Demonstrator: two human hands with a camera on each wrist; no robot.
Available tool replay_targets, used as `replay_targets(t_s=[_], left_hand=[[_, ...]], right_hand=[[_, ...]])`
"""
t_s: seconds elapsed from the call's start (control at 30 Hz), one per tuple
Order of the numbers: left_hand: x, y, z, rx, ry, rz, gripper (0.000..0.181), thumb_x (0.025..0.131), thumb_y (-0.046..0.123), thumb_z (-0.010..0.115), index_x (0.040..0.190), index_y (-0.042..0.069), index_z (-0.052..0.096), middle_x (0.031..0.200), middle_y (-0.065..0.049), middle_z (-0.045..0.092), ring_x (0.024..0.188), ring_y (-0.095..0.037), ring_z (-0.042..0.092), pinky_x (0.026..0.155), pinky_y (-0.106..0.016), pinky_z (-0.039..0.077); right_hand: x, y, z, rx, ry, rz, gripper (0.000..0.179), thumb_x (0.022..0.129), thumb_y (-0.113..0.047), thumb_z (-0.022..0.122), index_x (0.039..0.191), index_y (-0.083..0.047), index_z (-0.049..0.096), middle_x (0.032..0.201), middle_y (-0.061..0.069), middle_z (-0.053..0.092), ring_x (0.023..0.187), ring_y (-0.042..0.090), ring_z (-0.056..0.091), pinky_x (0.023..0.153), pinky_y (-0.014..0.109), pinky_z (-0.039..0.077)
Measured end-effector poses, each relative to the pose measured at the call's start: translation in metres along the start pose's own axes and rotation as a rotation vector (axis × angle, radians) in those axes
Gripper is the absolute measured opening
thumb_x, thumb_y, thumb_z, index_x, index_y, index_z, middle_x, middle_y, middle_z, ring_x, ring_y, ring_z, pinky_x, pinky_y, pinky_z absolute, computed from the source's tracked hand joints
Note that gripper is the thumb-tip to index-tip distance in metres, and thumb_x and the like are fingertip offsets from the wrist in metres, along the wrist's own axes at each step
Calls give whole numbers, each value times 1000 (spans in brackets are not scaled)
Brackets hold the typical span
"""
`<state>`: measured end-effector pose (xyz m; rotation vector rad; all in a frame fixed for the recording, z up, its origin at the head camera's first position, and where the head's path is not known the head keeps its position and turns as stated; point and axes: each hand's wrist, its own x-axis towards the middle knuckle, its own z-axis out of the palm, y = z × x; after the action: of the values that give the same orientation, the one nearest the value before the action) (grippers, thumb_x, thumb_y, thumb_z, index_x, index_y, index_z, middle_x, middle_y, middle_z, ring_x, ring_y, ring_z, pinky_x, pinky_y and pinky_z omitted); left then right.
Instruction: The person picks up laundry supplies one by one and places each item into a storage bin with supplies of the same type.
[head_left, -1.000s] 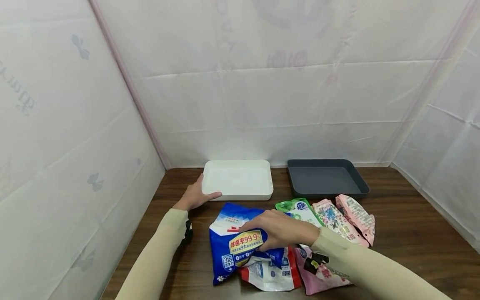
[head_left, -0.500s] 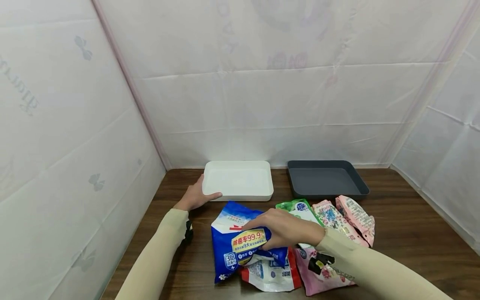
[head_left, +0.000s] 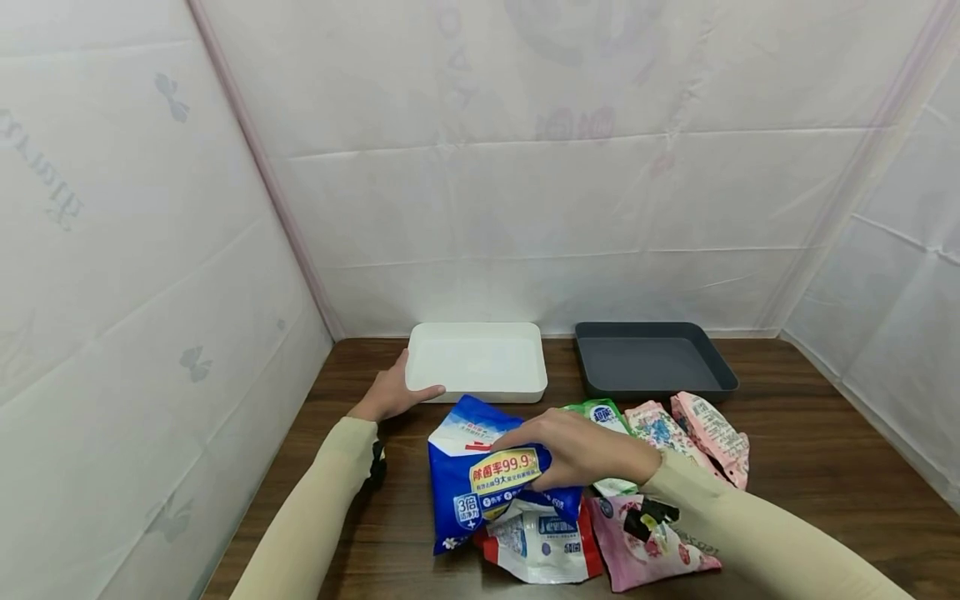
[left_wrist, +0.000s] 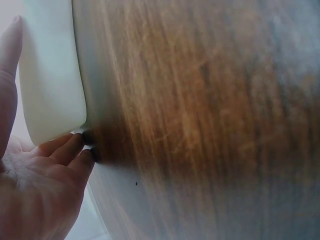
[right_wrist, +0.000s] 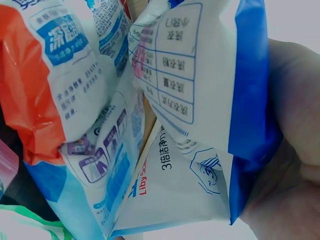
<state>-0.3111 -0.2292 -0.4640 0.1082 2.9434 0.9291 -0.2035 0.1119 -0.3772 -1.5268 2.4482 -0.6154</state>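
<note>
My right hand [head_left: 588, 446] grips the right side of a blue and white laundry powder bag [head_left: 453, 492], thumb near and fingers over its printed front. In the right wrist view the bag's white back panel [right_wrist: 215, 75] stands up beside my palm. A red-edged white detergent pouch [head_left: 551, 554] lies partly under the blue bag. With straight fingers along its left end and thumb at its front wall, my left hand [head_left: 390, 392] touches the white tray [head_left: 487, 397]. The left wrist view shows those fingers [left_wrist: 65, 150] at the tray's corner.
A dark grey tray [head_left: 656, 392] stands at the back right. In front of it lie a green and white pouch [head_left: 607, 414], a flowered pink pouch [head_left: 663, 429] and a pale pink pouch [head_left: 712, 433]. A pink bag [head_left: 652, 558] lies near my right forearm. White sheeting [head_left: 480, 200] encloses the table.
My right hand has lifted the blue bag a little and shifted it slightly right, uncovering more of the red-edged pouch. My left hand has stayed at the white tray.
</note>
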Motion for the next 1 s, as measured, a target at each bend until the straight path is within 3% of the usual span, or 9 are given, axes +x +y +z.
replay_targets(t_s=[0.33,1.0], left_hand=[[-1,0,0,-7,-9,-36,123,83,70,73,165,6,6,159,-30,34,137,-47,44,113,-66,35],[0,1,1,-9,0,-40,122,82,69,74,165,8,8,158,-28,37,137,-46,45,113,-65,36]], right_hand=[[-3,1,-8,6,24,-29,55,89,-29,83,141,-25,64,122,-10,72,102,0,65,87,23,55],[-5,2,-20,-19,62,-55,56,88,-29,84,140,-22,65,120,-6,73,96,1,66,80,22,55]])
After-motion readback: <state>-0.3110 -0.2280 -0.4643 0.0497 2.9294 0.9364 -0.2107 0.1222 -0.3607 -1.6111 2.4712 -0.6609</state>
